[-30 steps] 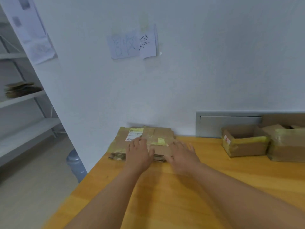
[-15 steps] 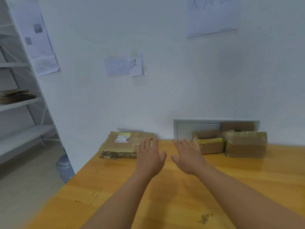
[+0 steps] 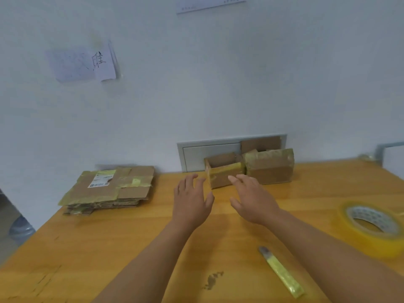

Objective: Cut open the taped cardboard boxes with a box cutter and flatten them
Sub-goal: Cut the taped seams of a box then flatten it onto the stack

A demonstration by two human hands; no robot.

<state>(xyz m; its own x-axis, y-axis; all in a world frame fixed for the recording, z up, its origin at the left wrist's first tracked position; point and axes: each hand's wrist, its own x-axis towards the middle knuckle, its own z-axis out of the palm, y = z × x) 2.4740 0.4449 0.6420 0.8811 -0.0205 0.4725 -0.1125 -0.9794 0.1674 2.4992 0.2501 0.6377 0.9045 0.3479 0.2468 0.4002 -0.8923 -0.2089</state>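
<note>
From the head camera we are seeing a stack of flattened cardboard boxes (image 3: 109, 189) lying well off to the outer side of our left hand (image 3: 191, 201), so we are judging that part done. Both the left hand and our right hand (image 3: 251, 199) are hovering with fingers spread, gripping nothing. Just beyond their fingertips a small open box (image 3: 224, 172) and a taped box (image 3: 270, 166) are standing unflattened, while the yellow box cutter (image 3: 282, 273) is lying untouched nearer us than the right hand, a tape roll (image 3: 371, 226) to its outer side.
</note>
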